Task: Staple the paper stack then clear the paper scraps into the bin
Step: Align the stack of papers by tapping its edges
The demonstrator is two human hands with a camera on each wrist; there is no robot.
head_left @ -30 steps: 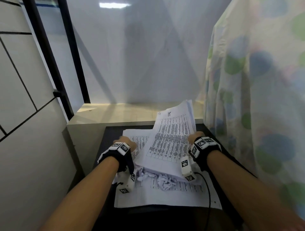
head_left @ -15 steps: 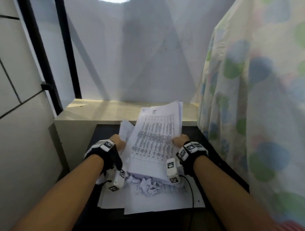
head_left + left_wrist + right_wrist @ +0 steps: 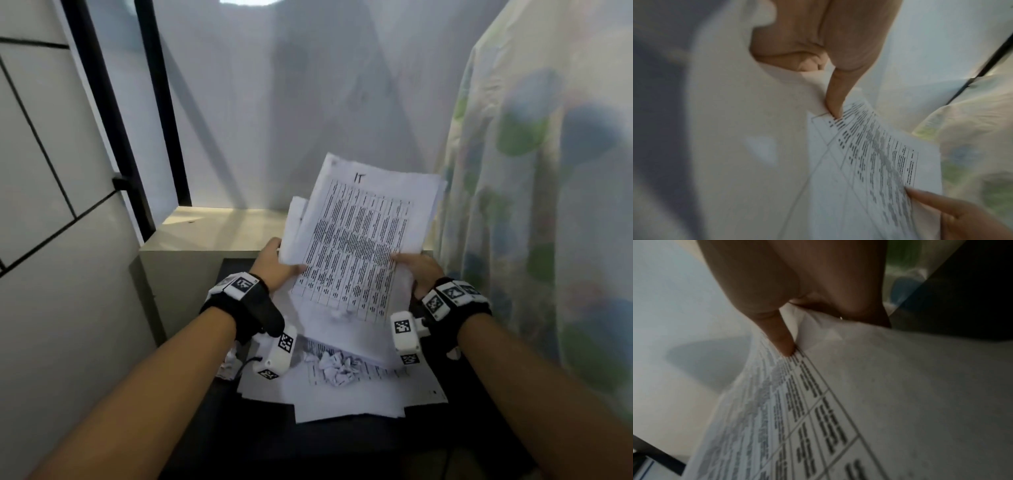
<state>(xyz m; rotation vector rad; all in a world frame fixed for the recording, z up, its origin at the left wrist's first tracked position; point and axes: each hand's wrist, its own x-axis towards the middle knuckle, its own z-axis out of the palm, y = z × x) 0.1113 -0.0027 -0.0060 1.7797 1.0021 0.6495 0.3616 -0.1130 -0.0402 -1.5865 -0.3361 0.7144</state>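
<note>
I hold a stack of printed table sheets (image 3: 359, 246) up above the black table (image 3: 267, 431), tilted toward me. My left hand (image 3: 277, 267) grips its left edge, thumb on top of the sheets (image 3: 869, 155). My right hand (image 3: 416, 267) pinches the right edge, thumb pressed on the print (image 3: 818, 402). A heap of crumpled white paper scraps (image 3: 334, 365) lies on loose sheets (image 3: 342, 401) below the lifted stack. More scraps (image 3: 229, 363) sit under my left wrist. No stapler or bin shows.
A pale ledge (image 3: 212, 229) runs behind the table below a white wall. A dotted curtain (image 3: 534, 205) hangs close on the right. A tiled wall (image 3: 51, 240) and black frame (image 3: 113, 137) stand on the left.
Both hands have lifted the stack higher off the table and tilted it more upright. The scraps and loose sheets stay below.
</note>
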